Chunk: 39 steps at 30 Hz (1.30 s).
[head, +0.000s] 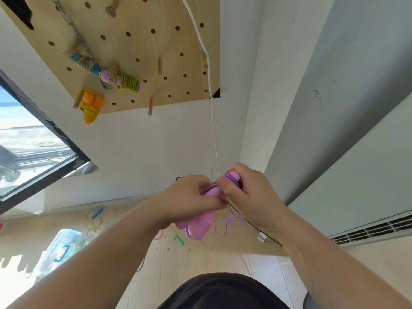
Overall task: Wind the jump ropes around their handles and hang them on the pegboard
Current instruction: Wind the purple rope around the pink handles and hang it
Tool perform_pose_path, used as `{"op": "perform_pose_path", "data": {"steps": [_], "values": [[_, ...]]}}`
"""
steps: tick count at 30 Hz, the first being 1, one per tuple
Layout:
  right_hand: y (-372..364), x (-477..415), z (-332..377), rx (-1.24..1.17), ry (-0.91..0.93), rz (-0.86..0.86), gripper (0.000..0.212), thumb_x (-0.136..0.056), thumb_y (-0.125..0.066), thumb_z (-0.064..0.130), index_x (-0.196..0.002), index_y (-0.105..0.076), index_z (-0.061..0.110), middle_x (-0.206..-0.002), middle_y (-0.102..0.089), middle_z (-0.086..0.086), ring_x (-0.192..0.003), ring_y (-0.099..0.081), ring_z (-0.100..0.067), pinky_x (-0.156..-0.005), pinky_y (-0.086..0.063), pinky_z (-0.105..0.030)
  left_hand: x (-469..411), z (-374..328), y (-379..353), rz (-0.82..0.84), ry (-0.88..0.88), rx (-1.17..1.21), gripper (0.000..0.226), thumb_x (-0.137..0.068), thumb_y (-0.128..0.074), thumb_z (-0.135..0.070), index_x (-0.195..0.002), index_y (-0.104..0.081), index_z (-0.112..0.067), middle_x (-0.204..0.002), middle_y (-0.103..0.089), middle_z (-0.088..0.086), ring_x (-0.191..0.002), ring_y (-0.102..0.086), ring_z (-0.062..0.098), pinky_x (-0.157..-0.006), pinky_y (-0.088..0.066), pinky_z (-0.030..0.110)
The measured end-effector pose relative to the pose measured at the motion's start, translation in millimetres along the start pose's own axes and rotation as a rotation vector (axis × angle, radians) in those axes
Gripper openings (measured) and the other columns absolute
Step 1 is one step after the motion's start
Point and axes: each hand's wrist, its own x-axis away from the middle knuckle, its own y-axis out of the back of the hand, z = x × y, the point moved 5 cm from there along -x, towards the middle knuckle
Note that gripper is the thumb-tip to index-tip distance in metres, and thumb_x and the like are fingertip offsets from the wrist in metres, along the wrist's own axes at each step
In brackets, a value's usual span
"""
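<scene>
Both hands hold a pair of pink jump-rope handles (pixel 201 226) in front of me, below the pegboard. My left hand (pixel 189 197) grips the handles around their middle. My right hand (pixel 245 188) grips their upper end, where a few turns of purple rope (pixel 231 178) cross the pink. A loose loop of the same purple rope (pixel 227 224) hangs under my right hand. On the wooden pegboard (pixel 156 47) hang three wound ropes: a blue-handled one (pixel 85 62), a pink-handled one with yellow-green rope (pixel 124 81) and an orange one (pixel 91 105).
Bare wooden pegs (pixel 150 109) stick out of the board's lower right area. A white cable (pixel 210 85) runs down the board's right edge. On the floor lie a blue-and-green rope (pixel 97 216), a green handle (pixel 179 239) and a plastic box (pixel 64 246). A window (pixel 29 139) is at left.
</scene>
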Motion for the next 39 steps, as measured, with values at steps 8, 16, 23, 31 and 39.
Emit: {"op": "perform_pose_path", "data": {"steps": [8,16,23,31,39], "values": [[11,-9,-2,-0.343,-0.244,-0.088,0.052,-0.104,-0.048,0.045,-0.056,-0.067,0.04,-0.048,-0.046,0.016,-0.052,-0.038,-0.01,-0.061,-0.032,-0.027,20,-22,-26,-0.885,-0.369,-1.002,0.049,-0.067,-0.079,-0.036,-0.108,-0.064,-0.013,-0.095,-0.06,0.002,-0.081,-0.054,0.029,-0.068,-0.04,0.043],[25,-7,-17,-0.203,-0.102,0.028,0.037,-0.103,-0.034,0.059,-0.106,-0.059,0.032,-0.058,-0.055,0.021,-0.056,-0.045,-0.006,-0.065,-0.039,-0.029,7,-31,-12,-0.798,-0.364,-0.782,0.033,-0.065,-0.062,-0.018,-0.098,-0.066,-0.014,-0.076,-0.061,-0.002,-0.066,-0.055,0.028,-0.058,-0.048,0.038],[36,6,-29,-0.221,-0.076,0.039,0.048,-0.101,-0.051,0.045,-0.147,-0.041,0.041,-0.069,-0.06,0.011,-0.067,-0.057,-0.005,-0.074,-0.048,-0.028,14,-30,-12,-0.64,-0.146,-0.205,0.034,-0.069,-0.075,-0.015,-0.093,-0.053,-0.027,-0.084,-0.066,-0.009,-0.07,-0.06,0.014,-0.06,-0.051,0.033],[41,16,-31,-0.659,-0.167,-0.1,0.039,-0.095,-0.067,0.007,-0.13,-0.062,0.025,-0.046,-0.041,0.007,-0.045,-0.044,-0.004,-0.056,-0.045,-0.008,7,-27,-18,-0.457,-0.055,0.06,0.036,-0.069,-0.088,-0.014,-0.087,-0.058,-0.017,-0.086,-0.073,0.001,-0.062,-0.063,0.015,-0.055,-0.049,0.024],[46,19,-20,-0.536,-0.015,-0.174,0.012,-0.102,-0.058,0.009,-0.104,-0.061,0.02,-0.066,-0.065,0.003,-0.063,-0.058,-0.011,-0.062,-0.046,-0.02,2,-25,-28,-0.473,0.058,0.482,0.036,-0.071,-0.088,-0.003,-0.096,-0.064,-0.006,-0.078,-0.075,0.008,-0.059,-0.066,0.017,-0.051,-0.047,0.026]]}}
